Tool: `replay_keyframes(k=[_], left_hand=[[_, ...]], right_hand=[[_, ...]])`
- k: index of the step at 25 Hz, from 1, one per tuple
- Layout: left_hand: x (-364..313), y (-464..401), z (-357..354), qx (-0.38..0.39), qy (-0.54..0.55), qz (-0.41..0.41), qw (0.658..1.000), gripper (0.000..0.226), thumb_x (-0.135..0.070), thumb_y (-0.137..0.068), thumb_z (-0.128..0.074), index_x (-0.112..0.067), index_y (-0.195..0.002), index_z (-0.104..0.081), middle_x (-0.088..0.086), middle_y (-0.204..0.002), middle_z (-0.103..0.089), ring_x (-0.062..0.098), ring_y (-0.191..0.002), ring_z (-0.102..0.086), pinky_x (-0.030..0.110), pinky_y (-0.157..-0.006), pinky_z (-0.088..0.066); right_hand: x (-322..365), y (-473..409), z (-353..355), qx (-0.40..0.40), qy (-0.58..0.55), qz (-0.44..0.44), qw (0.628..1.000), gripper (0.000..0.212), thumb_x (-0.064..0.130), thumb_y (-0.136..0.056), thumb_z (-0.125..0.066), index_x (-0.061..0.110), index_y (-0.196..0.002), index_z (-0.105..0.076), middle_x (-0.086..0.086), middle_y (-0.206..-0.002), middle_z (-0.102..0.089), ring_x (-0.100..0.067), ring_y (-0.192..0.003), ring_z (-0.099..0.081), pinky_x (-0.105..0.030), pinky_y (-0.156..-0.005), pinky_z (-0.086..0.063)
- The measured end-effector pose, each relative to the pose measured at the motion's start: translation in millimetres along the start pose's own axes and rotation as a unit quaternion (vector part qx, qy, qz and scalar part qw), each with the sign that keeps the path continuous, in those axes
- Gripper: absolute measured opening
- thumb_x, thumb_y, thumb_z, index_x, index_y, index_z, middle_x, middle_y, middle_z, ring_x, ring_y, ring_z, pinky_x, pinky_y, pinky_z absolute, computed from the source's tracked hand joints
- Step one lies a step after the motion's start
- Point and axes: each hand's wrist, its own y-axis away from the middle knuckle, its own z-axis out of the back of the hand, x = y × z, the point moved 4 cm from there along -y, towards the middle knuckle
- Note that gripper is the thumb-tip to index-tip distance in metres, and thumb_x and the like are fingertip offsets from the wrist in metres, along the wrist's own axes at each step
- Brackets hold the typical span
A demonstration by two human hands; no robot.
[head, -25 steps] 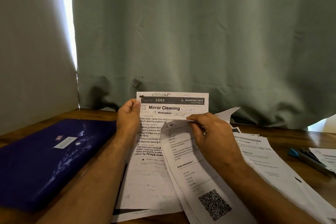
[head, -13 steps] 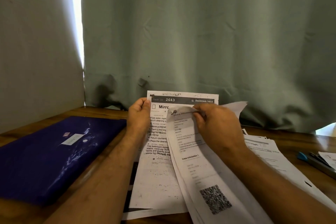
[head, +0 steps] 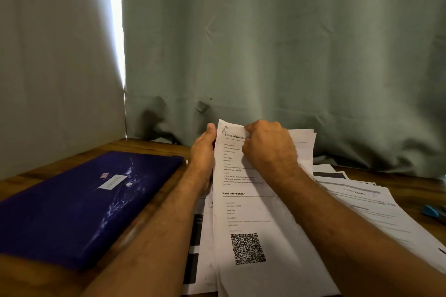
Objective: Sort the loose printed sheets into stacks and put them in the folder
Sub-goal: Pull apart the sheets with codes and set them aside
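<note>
A bundle of printed sheets stands tilted up in front of me, its front page a "Scene Information" sheet (head: 243, 202) with a QR code low on it. My left hand (head: 204, 152) grips the bundle's left edge. My right hand (head: 268, 146) pinches the top of the front sheet, fingers closed over it. The sheets behind are mostly hidden; their edges show at the upper right. A closed dark blue folder (head: 79, 205) with a white label lies flat on the table to the left, apart from both hands.
More loose printed sheets (head: 362, 200) are spread over the wooden table (head: 149, 149) to the right. A blue stapler-like object (head: 432, 211) lies at the right edge. A grey-green curtain (head: 265, 43) hangs close behind the table.
My right hand lifted the Scene Information sheet up and over the "Mirror Cleaning" sheet, which is now covered. Both hands rose slightly with the bundle.
</note>
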Motion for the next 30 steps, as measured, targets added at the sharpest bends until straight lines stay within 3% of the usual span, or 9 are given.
replay_keyframes(k=[3, 5, 8, 12, 15, 17, 21, 26, 30], left_hand=[[0, 1, -4, 0.046, -0.089, -0.031, 0.995, 0.037, -0.036, -0.095, -0.066, -0.009, -0.119, -0.069, 0.011, -0.099, -0.078, 0.031, -0.090, -0.076, 0.045, -0.079, -0.062], [0, -1, -4, 0.025, -0.108, -0.041, 0.993, 0.024, -0.014, -0.096, -0.065, -0.008, -0.120, -0.067, 0.013, -0.103, -0.077, 0.034, -0.093, -0.074, 0.052, -0.084, -0.061], [1, -3, 1, -0.013, -0.062, -0.019, 0.998, 0.015, -0.005, -0.097, -0.061, -0.011, -0.107, -0.069, 0.014, -0.100, -0.077, 0.036, -0.093, -0.074, 0.053, -0.083, -0.060], [0, -2, 3, -0.036, 0.000, 0.016, 0.999, 0.016, -0.004, -0.098, -0.059, -0.012, -0.107, -0.070, 0.008, -0.092, -0.079, 0.032, -0.088, -0.076, 0.045, -0.072, -0.063], [-2, 2, -2, -0.036, 0.021, 0.044, 0.998, 0.015, -0.006, -0.098, -0.059, -0.012, -0.108, -0.069, 0.011, -0.095, -0.078, 0.033, -0.086, -0.076, 0.046, -0.068, -0.063], [-6, 4, -6, -0.036, 0.039, 0.056, 0.997, 0.014, -0.006, -0.098, -0.059, -0.012, -0.106, -0.069, 0.012, -0.097, -0.078, 0.034, -0.086, -0.076, 0.046, -0.066, -0.063], [-5, 15, -20, 0.001, 0.037, 0.117, 0.992, 0.017, -0.019, -0.098, -0.061, -0.010, -0.110, -0.069, 0.017, -0.102, -0.077, 0.037, -0.088, -0.075, 0.046, -0.065, -0.062], [17, 42, -52, 0.177, -0.035, 0.245, 0.953, 0.031, -0.022, -0.089, -0.066, -0.005, -0.115, -0.070, 0.022, -0.108, -0.074, 0.037, -0.086, -0.076, 0.045, -0.060, -0.063], [22, 35, -73, 0.164, -0.068, 0.188, 0.966, 0.028, -0.005, -0.089, -0.065, -0.005, -0.117, -0.067, 0.021, -0.106, -0.075, 0.040, -0.087, -0.075, 0.047, -0.063, -0.063]], right_hand=[[-6, -2, -6, 0.007, -0.031, -0.035, 0.999, 0.016, 0.019, -0.089, -0.059, 0.019, -0.099, -0.072, -0.003, -0.082, -0.065, -0.023, -0.072, -0.057, -0.031, -0.066, -0.051], [-12, -3, -7, 0.008, -0.063, -0.037, 0.997, 0.027, 0.021, -0.091, -0.061, 0.023, -0.117, -0.067, -0.006, -0.105, -0.067, -0.023, -0.085, -0.061, -0.034, -0.078, -0.053], [-34, 10, -3, -0.028, -0.055, -0.024, 0.998, 0.065, 0.032, -0.089, -0.069, 0.027, -0.146, -0.038, -0.005, -0.144, -0.041, -0.027, -0.119, -0.053, -0.041, -0.098, -0.048], [-92, 35, 13, -0.062, -0.050, -0.068, 0.995, 0.088, 0.044, -0.082, -0.073, 0.028, -0.149, -0.019, -0.002, -0.154, -0.023, -0.031, -0.131, -0.043, -0.050, -0.104, -0.046], [-126, 50, 18, 0.092, -0.264, -0.194, 0.940, 0.069, 0.052, -0.080, -0.072, 0.026, -0.139, -0.045, 0.009, -0.120, -0.064, -0.015, -0.095, -0.070, -0.039, -0.073, -0.061], [-140, 64, 15, 0.170, -0.314, -0.214, 0.909, 0.042, 0.048, -0.081, -0.074, 0.024, -0.114, -0.067, 0.011, -0.091, -0.075, -0.013, -0.075, -0.073, -0.039, -0.074, -0.061], [-150, 81, 18, 0.157, -0.402, -0.227, 0.873, 0.022, 0.034, -0.085, -0.072, 0.021, -0.102, -0.072, 0.004, -0.090, -0.077, -0.019, -0.079, -0.074, -0.045, -0.082, -0.059], [-170, 82, 40, 0.083, -0.469, -0.265, 0.838, 0.023, 0.028, -0.087, -0.071, 0.016, -0.107, -0.069, -0.002, -0.090, -0.077, -0.024, -0.079, -0.074, -0.043, -0.079, -0.060], [-179, 82, 49, 0.136, -0.454, -0.262, 0.841, 0.022, 0.027, -0.086, -0.071, 0.018, -0.106, -0.068, -0.003, -0.092, -0.076, -0.025, -0.081, -0.074, -0.040, -0.076, -0.061]])
